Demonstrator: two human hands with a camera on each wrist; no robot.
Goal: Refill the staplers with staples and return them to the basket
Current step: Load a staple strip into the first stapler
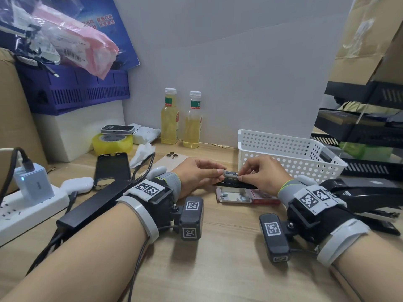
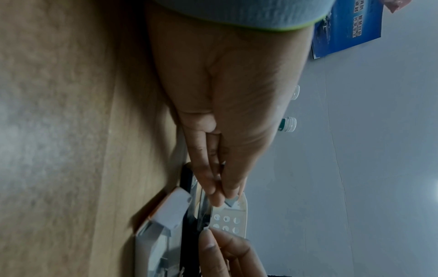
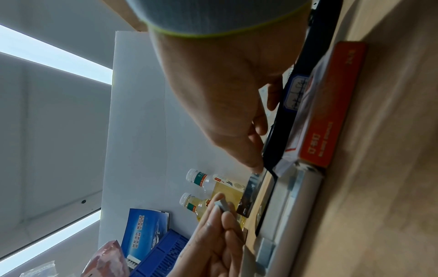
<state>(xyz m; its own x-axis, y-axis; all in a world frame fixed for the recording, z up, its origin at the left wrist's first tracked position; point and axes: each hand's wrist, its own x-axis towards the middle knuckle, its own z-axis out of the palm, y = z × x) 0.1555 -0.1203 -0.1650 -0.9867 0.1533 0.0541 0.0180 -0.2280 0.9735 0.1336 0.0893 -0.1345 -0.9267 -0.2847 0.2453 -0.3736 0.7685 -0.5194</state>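
While both hands work at the open stapler, progress reads as follows.

Step in hand: loading. The left hand (image 1: 197,173) pinches a short grey strip of staples (image 3: 222,205) between thumb and fingertips, held at the stapler's open channel.
Right hand: the right hand (image 1: 262,174) has its fingertips pinched at the black stapler (image 1: 236,183), steadying the shiny magazine rail (image 3: 252,195); how firm the grip is I cannot tell.
Stapler position: on the wooden desk (image 1: 218,258), just in front of the white perforated basket (image 1: 290,149), and just behind the staple box.
Staple box: the red staple box (image 3: 331,116) lies open, its white inner tray (image 1: 234,196) pulled out, loose strips showing in it.
Other staplers: a large black stapler (image 1: 368,192) lies opened at the right, apart from the basket; whether it is filled cannot be seen.
Basket: little of the inside shows; no stapler is visible in it.
Judgement: early to middle. Left to do: seat the strip, close the stapler, put each one in the basket.
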